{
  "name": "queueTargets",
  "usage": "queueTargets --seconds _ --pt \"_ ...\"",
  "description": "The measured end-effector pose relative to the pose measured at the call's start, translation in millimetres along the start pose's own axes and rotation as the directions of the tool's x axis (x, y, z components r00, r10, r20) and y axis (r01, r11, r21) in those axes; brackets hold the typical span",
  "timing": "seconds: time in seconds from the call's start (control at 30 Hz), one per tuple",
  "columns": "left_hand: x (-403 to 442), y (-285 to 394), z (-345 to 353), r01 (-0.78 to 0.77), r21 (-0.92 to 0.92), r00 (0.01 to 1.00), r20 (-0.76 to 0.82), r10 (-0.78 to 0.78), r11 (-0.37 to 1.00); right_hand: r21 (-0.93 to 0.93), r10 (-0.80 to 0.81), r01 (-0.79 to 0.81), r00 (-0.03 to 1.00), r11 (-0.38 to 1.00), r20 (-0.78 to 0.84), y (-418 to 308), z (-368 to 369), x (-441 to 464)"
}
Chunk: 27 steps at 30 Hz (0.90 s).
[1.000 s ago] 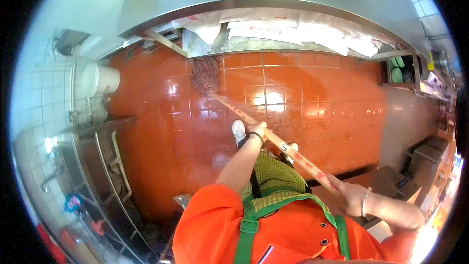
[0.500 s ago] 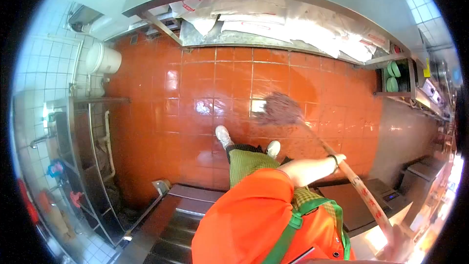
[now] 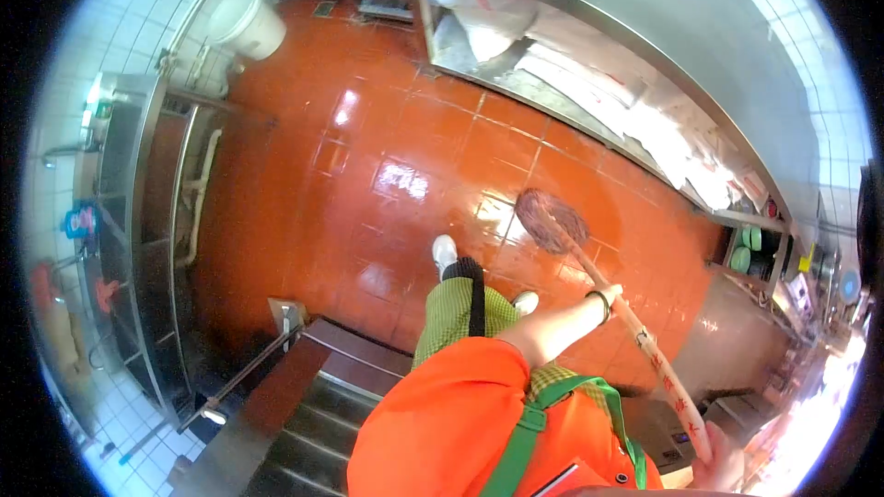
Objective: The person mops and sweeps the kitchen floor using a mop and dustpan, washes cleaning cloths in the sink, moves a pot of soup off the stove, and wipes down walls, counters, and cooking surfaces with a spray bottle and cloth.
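Note:
A mop with a pale wooden handle (image 3: 658, 359) marked in red slants across the right half of the view. Its purplish, wet-looking head (image 3: 551, 221) lies on the red tiled floor (image 3: 368, 147), ahead of two white shoes. My left hand (image 3: 608, 296), a dark band at its wrist, is wrapped round the middle of the handle. Near the handle's upper end, at the lower right, my right hand (image 3: 721, 460) is closed round it.
A steel table (image 3: 645, 37) with white sacks (image 3: 589, 74) on its lower shelf runs along the top right. At the upper left stands a white bucket (image 3: 247, 26). Steel racks (image 3: 138, 248) line the left wall, and steel equipment (image 3: 322, 423) sits behind me at lower left.
The mop head swung from the sacks' shelf rightward and nearer my feet, and is now slightly farther right. Both hands shifted right with the handle. The view has turned.

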<state>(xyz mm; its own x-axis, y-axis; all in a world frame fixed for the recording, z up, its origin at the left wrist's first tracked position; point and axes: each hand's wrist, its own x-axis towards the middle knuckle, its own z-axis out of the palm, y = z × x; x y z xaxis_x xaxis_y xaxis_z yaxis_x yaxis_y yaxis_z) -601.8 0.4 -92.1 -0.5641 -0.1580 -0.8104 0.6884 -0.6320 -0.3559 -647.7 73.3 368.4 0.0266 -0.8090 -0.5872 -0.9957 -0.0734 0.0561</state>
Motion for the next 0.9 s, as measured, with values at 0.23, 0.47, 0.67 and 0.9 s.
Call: queueTargets --seconds 0.23,0.47,0.67,0.9 --pt "-103.1 216.4 -54.8 -0.386 -0.331 0.913 -0.005 0.407 0.861 -0.233 -0.375 0.369 0.927 0.900 0.021 -131.8 -12.4 110.6" --pt "-185.2 436.9 -170.7 -0.776 -0.091 0.630 -0.098 0.770 0.624 -0.649 -0.795 0.574 0.601 0.500 -0.081 -290.5 41.3 244.6" --pt "-246.9 507.3 -250.9 -0.880 0.107 0.406 -0.340 0.848 0.464 -0.622 -0.938 0.707 0.308 0.336 -0.156 -384.8 95.1 295.5" --pt "-166.0 404.5 -261.6 -0.899 0.097 0.355 -0.412 0.839 0.428 0.053 -0.612 0.645 0.693 0.763 0.382 -284.1 124.9 276.7"
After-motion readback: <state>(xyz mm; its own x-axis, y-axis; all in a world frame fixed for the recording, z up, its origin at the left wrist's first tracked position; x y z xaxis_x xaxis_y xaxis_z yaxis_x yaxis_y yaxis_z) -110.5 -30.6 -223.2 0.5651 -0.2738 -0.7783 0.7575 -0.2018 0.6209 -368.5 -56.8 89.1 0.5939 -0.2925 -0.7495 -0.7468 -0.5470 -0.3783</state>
